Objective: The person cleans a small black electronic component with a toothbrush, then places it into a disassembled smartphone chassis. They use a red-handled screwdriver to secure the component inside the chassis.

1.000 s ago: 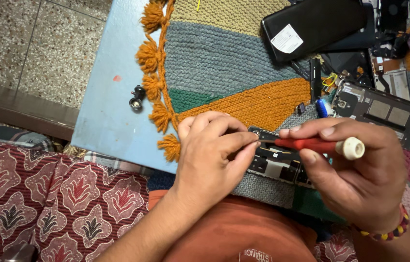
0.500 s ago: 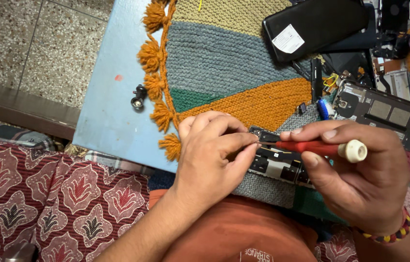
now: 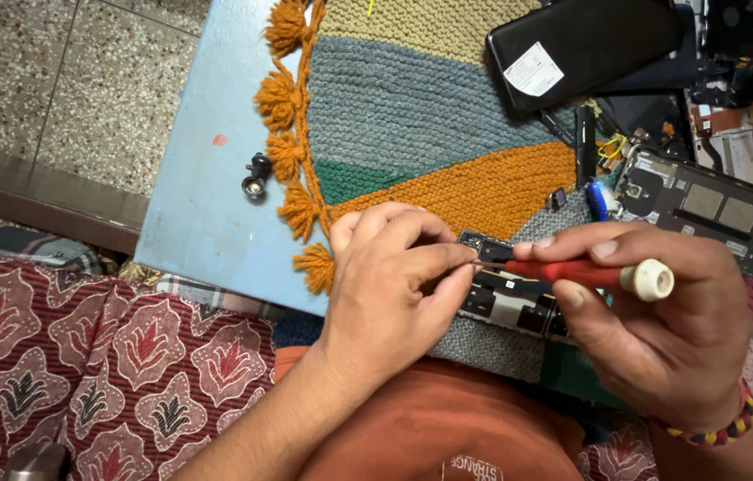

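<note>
Both hands barely shifted in the head view over the last second: the left hand point(image 3: 390, 289) kept its fingertips pinched on the opened phone point(image 3: 512, 298) lying on the knitted mat point(image 3: 447, 116), near the table's front edge. The right hand point(image 3: 661, 330) stayed clamped around the red screwdriver point(image 3: 572, 273), tip at the phone's left end, suggesting steady work on one spot.
</note>
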